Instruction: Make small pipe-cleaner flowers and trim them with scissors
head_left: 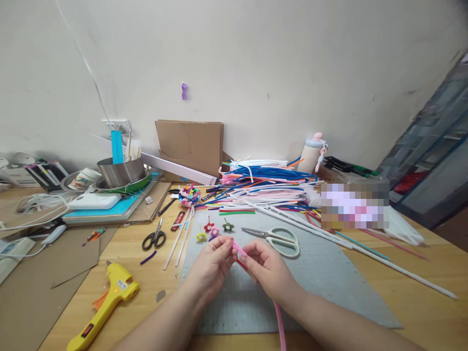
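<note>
My left hand [215, 261] pinches one end of a pink pipe cleaner [239, 248] above the grey cutting mat [314, 292]. My right hand [268, 268] grips the same strip a little further along, and its pink tail hangs down below that wrist. A short red piece shows just under the pink one between the hands. Several small pipe-cleaner flowers [208, 227], in red, yellow, pink, purple and dark green, lie just beyond my left hand. Pale green scissors [283, 241] rest on the mat beyond my right hand.
A yellow glue gun [113, 297] and black scissors [154, 239] lie at left. A heap of coloured pipe cleaners [266, 180] covers the back of the table, some long white ones reaching right. Behind stand cardboard sheets [190, 146], a bottle [310, 153] and a metal bowl [122, 171].
</note>
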The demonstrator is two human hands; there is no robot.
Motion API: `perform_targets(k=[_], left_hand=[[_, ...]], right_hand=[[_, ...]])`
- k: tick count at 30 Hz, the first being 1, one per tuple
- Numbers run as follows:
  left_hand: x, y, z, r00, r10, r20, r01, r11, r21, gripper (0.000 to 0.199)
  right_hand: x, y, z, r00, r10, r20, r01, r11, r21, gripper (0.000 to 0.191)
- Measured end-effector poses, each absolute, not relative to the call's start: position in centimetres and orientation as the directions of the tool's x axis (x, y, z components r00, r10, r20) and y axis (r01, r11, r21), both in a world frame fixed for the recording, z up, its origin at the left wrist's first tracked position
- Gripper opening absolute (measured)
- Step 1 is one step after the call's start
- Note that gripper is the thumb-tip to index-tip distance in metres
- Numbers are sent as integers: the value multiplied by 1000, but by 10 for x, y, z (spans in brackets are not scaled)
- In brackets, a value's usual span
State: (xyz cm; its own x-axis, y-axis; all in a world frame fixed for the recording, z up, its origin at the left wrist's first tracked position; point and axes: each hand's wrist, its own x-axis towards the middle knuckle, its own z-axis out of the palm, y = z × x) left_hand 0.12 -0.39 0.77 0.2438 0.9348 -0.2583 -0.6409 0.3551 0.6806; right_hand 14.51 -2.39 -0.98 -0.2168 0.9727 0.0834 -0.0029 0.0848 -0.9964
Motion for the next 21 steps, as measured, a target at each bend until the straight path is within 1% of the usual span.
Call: perform_targets(k=[2, 4, 7, 9, 13, 16, 18, 21], left_hand=[[2, -6, 9, 242, 941, -236, -638, 338, 692, 21], [3, -8, 10, 265, 944, -199, -613, 324, 721, 19], [4, -10, 10, 304, 937, -173, -520, 316, 794, 17], [4, -10, 8, 297, 938, -180, -458, 305, 835, 18], [3, -9, 7, 290, 943, -165, -431, 282, 857, 21], [3, -9, 10, 314, 933, -175, -431, 304, 850, 25], [3, -9, 12, 325, 930, -174, -445, 312, 839, 24], [3, -8, 14, 323, 935, -149, -503, 303, 809, 21]], right_hand=[[146, -23, -11, -184, 980, 73, 25, 79, -997, 27], [147, -22, -12, -150, 982, 112, 69, 123, -990, 26], [148, -22, -12, -131, 975, 179, 144, 198, -970, 24], [148, -21, -13, -132, 971, 197, 157, 217, -964, 24], [149, -21, -13, -153, 967, 202, 113, 220, -969, 20], [148, -21, -10, -237, 960, 148, 26, 159, -987, 19], [148, -21, -10, -281, 952, 122, -25, 120, -993, 19], [147, -21, -11, -283, 950, 130, -54, 120, -991, 16]])
